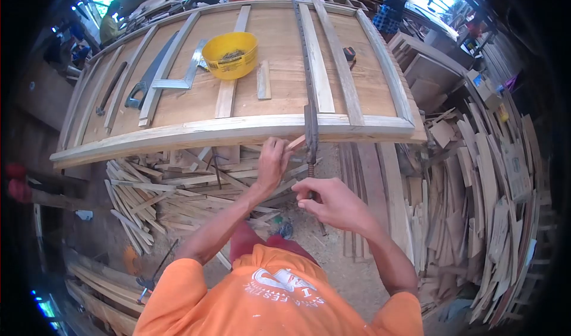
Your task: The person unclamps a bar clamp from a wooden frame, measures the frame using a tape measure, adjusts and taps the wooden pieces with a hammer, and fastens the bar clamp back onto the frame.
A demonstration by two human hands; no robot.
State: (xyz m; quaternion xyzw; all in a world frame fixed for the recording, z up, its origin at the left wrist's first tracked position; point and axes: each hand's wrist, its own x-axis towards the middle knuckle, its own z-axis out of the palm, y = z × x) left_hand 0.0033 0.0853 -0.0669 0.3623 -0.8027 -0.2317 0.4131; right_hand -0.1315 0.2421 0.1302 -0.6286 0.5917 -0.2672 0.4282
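A long metal bar clamp (pixel 310 125) lies across the wooden panel frame (pixel 238 126), its jaw and screw at the near edge. My left hand (pixel 273 162) is closed on a small wood block (pixel 295 143), held against the near rail beside the clamp jaw. Lower and to the right, my right hand (pixel 333 202) is closed around the clamp's screw handle; the fingers partly hide it. On the panel stand a yellow bucket (pixel 231 65) of nails, a metal square (pixel 189 71), a handsaw (pixel 151 77), a hammer (pixel 112 89) and a tape measure (pixel 350 55).
Scrap wood strips (pixel 143 193) lie heaped under the panel at the left. Stacked boards (pixel 482 181) fill the right side, and long planks (pixel 363 205) lie on the floor. Two people, one in plaid shorts (pixel 386 21), are at the far side.
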